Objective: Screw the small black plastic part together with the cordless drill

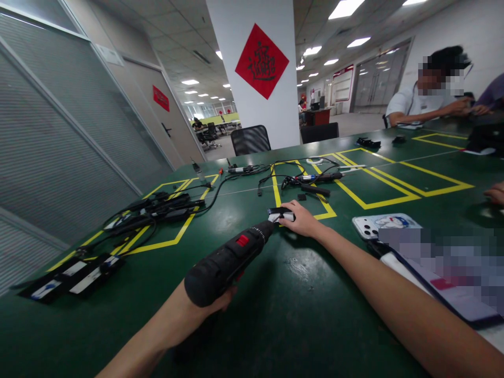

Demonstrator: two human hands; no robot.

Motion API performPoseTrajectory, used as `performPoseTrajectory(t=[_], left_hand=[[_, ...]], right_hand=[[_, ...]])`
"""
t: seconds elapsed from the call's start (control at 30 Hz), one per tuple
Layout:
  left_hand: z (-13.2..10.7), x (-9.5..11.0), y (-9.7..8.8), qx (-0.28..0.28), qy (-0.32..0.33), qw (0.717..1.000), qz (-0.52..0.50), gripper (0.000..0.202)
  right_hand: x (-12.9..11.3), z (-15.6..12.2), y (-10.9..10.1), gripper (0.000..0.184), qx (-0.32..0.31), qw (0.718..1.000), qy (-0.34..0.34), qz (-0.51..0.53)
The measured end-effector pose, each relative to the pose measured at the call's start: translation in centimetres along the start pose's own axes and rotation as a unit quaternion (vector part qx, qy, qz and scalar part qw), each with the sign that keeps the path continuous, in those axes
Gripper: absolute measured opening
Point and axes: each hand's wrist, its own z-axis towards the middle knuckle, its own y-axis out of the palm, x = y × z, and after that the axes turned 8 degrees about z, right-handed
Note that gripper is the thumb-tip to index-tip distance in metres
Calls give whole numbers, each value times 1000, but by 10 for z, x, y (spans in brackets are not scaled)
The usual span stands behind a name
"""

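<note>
My left hand [220, 302] is wrapped round the grip of a black electric screwdriver [232, 257] with a red switch, its tip pointing away toward a small black-and-white part [280, 214] on the green table [291, 315]. My right hand [303, 219] lies on that part and pinches it against the table, just at the tool's tip. The fingers of my left hand are mostly hidden under the tool.
Black cables and adapters [157, 207] lie at the left inside yellow floor-tape boxes. More cables and tools [311, 181] sit beyond the part. A phone [378, 224] and papers lie at the right. Another person [429, 100] sits at the far right; someone's fingers [495, 193] show at the right edge.
</note>
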Motion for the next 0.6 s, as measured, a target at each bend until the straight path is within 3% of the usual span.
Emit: performPoseTrajectory(t=[0.27,0.6], left_hand=[[0,-11,-1,-5,6,1000,3,38],[0,-2,-1,-11,11,1000,5,34]], right_hand=[[0,0,0,48,1,1000,7,0],[1,1,1,48,1,1000,0,-4]])
